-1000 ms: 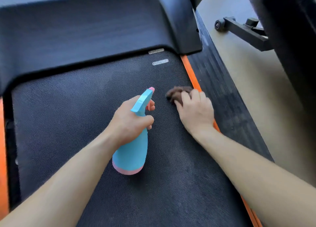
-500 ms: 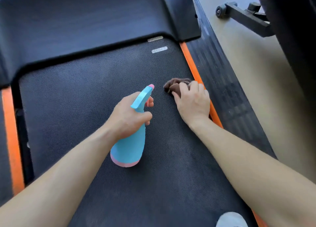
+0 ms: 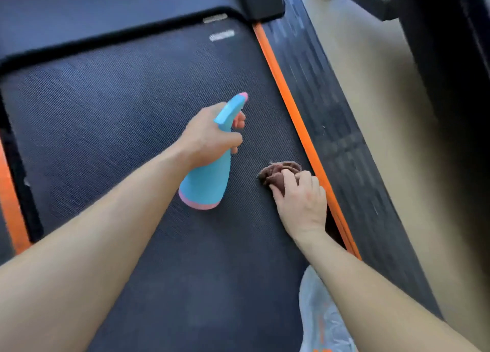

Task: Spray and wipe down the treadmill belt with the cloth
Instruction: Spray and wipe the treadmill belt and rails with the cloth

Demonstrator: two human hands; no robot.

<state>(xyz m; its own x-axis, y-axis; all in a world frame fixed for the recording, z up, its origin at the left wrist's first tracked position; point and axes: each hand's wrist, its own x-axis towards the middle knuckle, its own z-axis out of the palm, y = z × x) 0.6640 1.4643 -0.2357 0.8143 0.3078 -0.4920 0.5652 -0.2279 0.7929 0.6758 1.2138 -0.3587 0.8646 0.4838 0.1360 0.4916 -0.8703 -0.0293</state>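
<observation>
- Head view: left hand (image 3: 209, 136) wrapped around blue spray bottle (image 3: 209, 176) neck; light, rigid plastic.
- Right hand (image 3: 301, 205) presses bunched brown cloth (image 3: 275, 172), soft, against treadmill belt (image 3: 119, 113) right edge.

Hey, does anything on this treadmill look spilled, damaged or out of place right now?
Nothing stands out. The left hand holds the blue spray bottle above the treadmill belt, and the right hand presses the brown cloth beside the orange side strip. No puddle or tear shows, though the picture is blurred.
</observation>
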